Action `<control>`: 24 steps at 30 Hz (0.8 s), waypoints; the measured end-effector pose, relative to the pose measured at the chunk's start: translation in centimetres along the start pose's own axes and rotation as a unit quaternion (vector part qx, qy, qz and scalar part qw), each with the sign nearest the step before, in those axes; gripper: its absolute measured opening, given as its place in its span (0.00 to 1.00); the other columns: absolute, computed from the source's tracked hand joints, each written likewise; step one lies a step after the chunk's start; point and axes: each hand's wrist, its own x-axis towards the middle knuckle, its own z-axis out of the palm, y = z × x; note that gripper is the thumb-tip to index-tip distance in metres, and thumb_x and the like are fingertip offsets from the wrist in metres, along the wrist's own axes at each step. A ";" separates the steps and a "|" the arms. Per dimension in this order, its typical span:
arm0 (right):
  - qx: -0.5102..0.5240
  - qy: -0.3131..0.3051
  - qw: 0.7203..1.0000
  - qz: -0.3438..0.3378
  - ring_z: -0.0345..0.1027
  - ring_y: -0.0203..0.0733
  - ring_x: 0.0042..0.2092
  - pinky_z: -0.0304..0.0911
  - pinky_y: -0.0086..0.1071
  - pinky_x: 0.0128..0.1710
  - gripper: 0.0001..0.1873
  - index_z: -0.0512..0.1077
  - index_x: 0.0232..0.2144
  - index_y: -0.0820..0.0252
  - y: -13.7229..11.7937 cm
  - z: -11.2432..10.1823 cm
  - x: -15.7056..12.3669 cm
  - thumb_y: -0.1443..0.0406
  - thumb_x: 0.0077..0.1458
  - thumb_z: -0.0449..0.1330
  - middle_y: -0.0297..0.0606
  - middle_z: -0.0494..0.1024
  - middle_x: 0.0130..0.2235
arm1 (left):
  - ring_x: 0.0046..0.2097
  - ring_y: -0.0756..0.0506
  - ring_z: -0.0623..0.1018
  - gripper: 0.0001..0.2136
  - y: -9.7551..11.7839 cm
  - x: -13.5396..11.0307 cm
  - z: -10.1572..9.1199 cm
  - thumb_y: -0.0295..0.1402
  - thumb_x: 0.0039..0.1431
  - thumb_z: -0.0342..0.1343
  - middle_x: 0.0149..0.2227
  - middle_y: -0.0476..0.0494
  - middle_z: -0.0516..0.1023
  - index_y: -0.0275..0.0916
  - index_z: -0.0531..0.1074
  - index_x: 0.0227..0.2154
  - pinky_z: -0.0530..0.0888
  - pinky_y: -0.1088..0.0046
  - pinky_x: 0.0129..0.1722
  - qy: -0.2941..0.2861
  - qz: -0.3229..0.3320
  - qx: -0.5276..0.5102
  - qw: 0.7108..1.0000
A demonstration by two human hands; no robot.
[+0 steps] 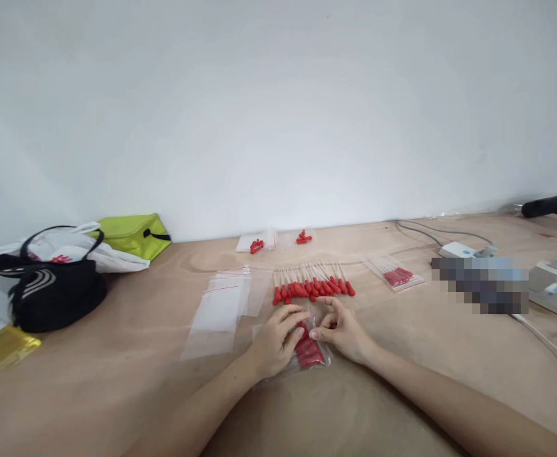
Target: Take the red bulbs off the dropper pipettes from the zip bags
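Observation:
A clear zip bag with red-bulbed droppers in it lies in front of me. My left hand rests over its left side, fingers bent and thumb pressed on the plastic. At the bag's upper right edge is my right hand, its thumb and curled fingers closed on the plastic and its index finger arched away. Just beyond both hands, a row of loose droppers lies with red bulbs towards me and thin pale stems pointing away.
Flat clear bags overlap on the left. Another bag of droppers lies to the right. Near the wall are two bags with small red bulbs. A black pouch and green bag stand left; a power strip with cables lies right.

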 end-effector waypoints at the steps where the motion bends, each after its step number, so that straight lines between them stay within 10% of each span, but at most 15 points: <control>1: 0.027 -0.008 1.000 0.001 0.64 0.33 0.25 0.58 0.30 0.30 0.35 0.56 0.49 0.59 -0.1 0.0 0.0 0.58 0.39 0.64 0.23 0.68 0.19 | 0.48 0.47 0.69 0.13 0.0 0.4 0.1 0.27 0.59 0.42 0.46 0.41 0.68 0.39 0.68 0.44 0.69 0.67 0.47 0.005 0.017 -0.003 1.000; 8: 0.181 -0.075 0.980 -0.020 0.58 0.30 0.23 0.55 0.26 0.25 0.40 0.51 0.50 0.59 -1.3 0.2 -0.3 0.58 0.38 0.65 0.21 0.64 0.19 | 0.43 0.46 0.71 0.12 -0.4 1.0 0.0 0.26 0.58 0.44 0.43 0.41 0.70 0.39 0.70 0.40 0.70 0.69 0.42 -0.014 0.117 0.056 0.991; 24: 0.114 -0.117 0.982 -0.092 0.62 0.31 0.27 0.57 0.28 0.30 0.22 0.51 0.46 0.59 -0.7 0.0 -0.6 0.65 0.49 0.53 0.27 0.68 0.25 | 0.35 0.49 0.71 0.09 -0.5 1.4 0.0 0.25 0.59 0.43 0.35 0.46 0.71 0.37 0.67 0.28 0.68 0.74 0.36 -0.057 0.121 0.114 0.984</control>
